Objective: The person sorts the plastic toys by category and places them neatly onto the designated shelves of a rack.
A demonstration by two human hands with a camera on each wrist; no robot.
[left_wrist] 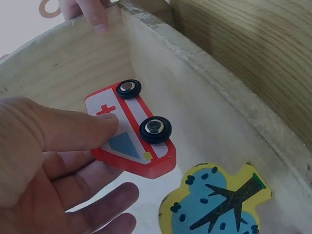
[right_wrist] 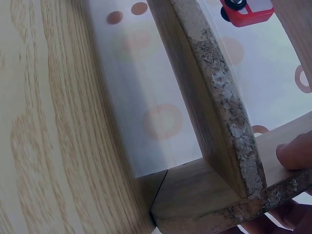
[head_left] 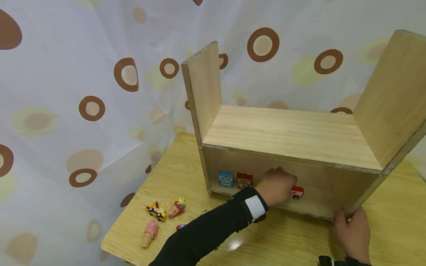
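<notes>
My left hand (head_left: 277,186) reaches into the lower compartment of a wooden shelf (head_left: 293,129). Its thumb and fingers pinch a red and white toy ambulance (left_wrist: 129,129) with black wheels. In the left wrist view, a yellow-edged blue toy tree (left_wrist: 212,202) stands close beside the ambulance. A blue owl block (head_left: 226,178) and a red owl block (head_left: 244,180) stand at the compartment's left end. My right hand (head_left: 354,231) grips the shelf's right side board near the bottom, thumb on the inner face and fingers on the outer, as the right wrist view shows.
On the table (head_left: 179,166) to the left lie a yellow toy truck (head_left: 156,211), a pink ice-cream toy (head_left: 151,232) and another cone-shaped toy (head_left: 177,207). A small blue and red toy (head_left: 181,226) is partly hidden by my left sleeve. A patterned sheet (head_left: 100,74) hangs behind.
</notes>
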